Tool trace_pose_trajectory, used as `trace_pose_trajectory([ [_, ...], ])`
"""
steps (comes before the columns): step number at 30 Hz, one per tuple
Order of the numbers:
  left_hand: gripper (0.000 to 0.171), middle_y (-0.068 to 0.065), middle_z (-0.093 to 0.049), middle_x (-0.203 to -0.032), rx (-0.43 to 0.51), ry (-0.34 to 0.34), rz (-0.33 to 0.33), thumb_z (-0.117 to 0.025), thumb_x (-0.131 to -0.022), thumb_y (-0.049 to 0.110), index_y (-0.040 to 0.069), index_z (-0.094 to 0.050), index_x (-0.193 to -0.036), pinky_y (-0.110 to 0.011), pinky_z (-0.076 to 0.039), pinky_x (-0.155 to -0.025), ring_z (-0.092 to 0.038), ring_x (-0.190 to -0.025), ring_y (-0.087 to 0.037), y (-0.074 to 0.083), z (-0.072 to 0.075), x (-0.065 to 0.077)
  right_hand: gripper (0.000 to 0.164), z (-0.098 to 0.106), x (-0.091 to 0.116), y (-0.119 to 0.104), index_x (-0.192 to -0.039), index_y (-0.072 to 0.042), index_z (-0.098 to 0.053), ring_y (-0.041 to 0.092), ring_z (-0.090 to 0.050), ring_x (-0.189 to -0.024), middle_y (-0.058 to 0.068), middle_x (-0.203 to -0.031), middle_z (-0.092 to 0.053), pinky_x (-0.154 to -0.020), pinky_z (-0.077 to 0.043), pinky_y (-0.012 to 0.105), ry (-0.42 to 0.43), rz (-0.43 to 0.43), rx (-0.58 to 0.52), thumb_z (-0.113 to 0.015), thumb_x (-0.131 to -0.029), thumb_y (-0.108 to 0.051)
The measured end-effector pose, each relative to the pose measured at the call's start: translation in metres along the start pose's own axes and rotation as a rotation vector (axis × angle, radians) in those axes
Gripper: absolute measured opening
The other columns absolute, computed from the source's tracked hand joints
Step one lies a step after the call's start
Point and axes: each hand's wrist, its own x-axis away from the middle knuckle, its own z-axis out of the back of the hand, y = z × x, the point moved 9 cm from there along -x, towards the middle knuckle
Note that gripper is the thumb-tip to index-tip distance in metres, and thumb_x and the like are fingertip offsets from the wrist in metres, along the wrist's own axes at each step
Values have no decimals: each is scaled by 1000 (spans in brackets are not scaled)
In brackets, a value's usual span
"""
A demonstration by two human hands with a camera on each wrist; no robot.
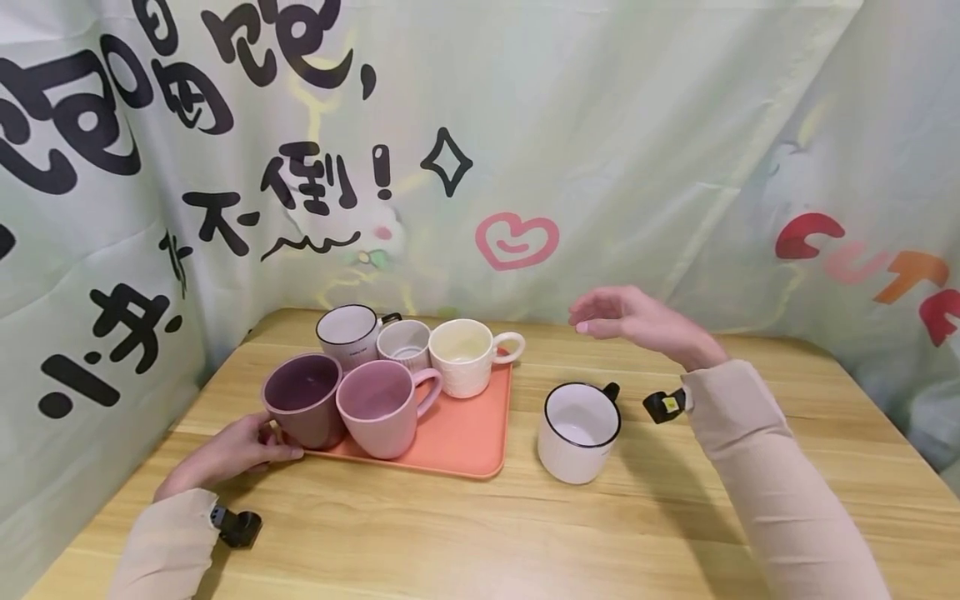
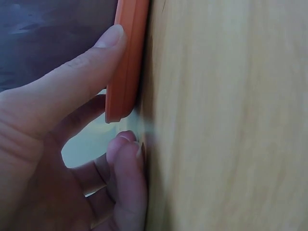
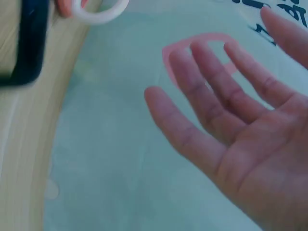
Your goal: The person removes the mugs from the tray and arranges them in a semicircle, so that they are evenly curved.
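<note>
An orange tray (image 1: 457, 437) carries several mugs. My left hand (image 1: 243, 450) holds the tray's near left corner. In the left wrist view the thumb lies on the tray's rim (image 2: 130, 57), one finger passes behind it, and the other fingers curl below. Right beside that hand stands a dark mauve mug (image 1: 303, 404), with a pink mug (image 1: 381, 410) to its right. My right hand (image 1: 633, 321) is raised over the table's far side, holding nothing, its fingers spread and loosely bent in the right wrist view. Below it, a white mug with a black rim (image 1: 576, 454) stands upright off the tray.
At the tray's back are another black-rimmed white mug (image 1: 348, 329), a small ribbed white cup (image 1: 405, 342) and a cream mug (image 1: 461, 362), its handle past the tray's edge. A printed curtain (image 1: 600, 167) hangs behind the wooden table (image 1: 420, 542).
</note>
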Motion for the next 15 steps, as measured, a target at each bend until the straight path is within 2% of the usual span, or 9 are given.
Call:
trace_pose_trajectory([
  [5,46,-3,-47,-73,6,0,10,-83,-86,16,-6,-52,-113,-27,-46,-53,-50,-59,-16,1,0,-1,40,-8,-13,-10,-132,5,-57,30,-60,-115,18,-126,-63,-102,-46,48,10,-11,-32,-64,-99,-16],
  [12,52,-4,-46,-74,53,-5,45,-83,-86,16,-8,-50,-118,-27,-46,-54,-49,-61,-16,-2,-3,0,41,-28,-33,-23,-133,5,-56,31,-59,-118,18,-127,-61,-99,-49,46,-13,-43,-129,-66,-99,-16],
  [15,52,-4,-46,-74,43,3,45,-83,-86,16,-8,-50,-118,-27,-46,-54,-49,-61,-16,-2,-2,1,41,-37,-39,-32,-132,4,-57,30,-58,-119,18,-126,-62,-99,-49,47,-23,-20,-159,-66,-98,-16],
])
